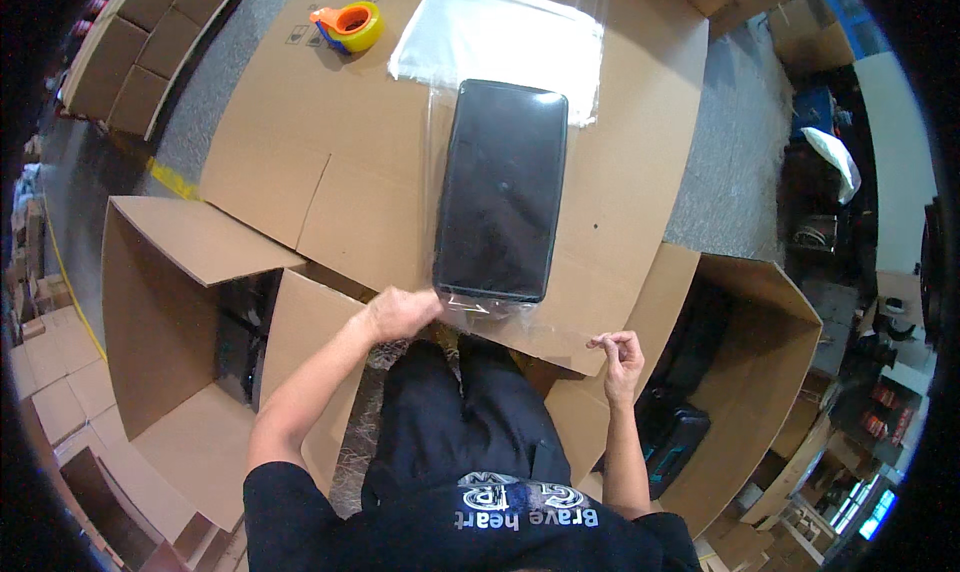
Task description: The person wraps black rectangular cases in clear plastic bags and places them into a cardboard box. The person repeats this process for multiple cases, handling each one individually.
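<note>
- My left hand (pixel 400 312), at frame centre, is closed on the near edge of the clear plastic bag (pixel 500 307).
- The flat black case (pixel 502 192) lies inside that bag on the cardboard sheet (pixel 290 162), mid-frame.
- My right hand (pixel 620 357), lower right of centre, pinches its fingertips together; I cannot tell on what.
- A tape dispenser (pixel 350 27) sits upper left.
- Open boxes (pixel 160 312) flank me.

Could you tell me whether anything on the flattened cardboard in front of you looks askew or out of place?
Nothing looks spilled or damaged. The black case lies slightly tilted inside its clear plastic bag, whose open end the left hand grips. The right hand pinches something too small to identify. The tape dispenser sits apart.
</note>
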### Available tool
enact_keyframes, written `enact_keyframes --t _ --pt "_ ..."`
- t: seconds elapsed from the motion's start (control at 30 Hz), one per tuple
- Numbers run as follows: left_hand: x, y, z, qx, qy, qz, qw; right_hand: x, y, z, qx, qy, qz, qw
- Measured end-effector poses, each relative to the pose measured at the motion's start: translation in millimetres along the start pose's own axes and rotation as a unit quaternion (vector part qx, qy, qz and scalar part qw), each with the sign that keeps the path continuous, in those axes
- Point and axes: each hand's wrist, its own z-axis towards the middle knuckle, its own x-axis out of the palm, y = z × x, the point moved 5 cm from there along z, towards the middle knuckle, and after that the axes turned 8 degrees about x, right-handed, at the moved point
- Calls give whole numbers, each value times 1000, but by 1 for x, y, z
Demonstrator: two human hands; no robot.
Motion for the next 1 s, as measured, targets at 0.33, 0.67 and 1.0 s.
enact_keyframes --t 0.33,0.67,1.0 --pt "-22 -23 -28 -8 -495 28 869 22 12 21 -74 -76 5 994" --pt "3 -11 -25 -137 -593 -197 769 49 24 32 -119 -83 26 989" --pt "-5 -2 -38 -133 -407 -191 883 47 41 27 -165 -75 4 983"
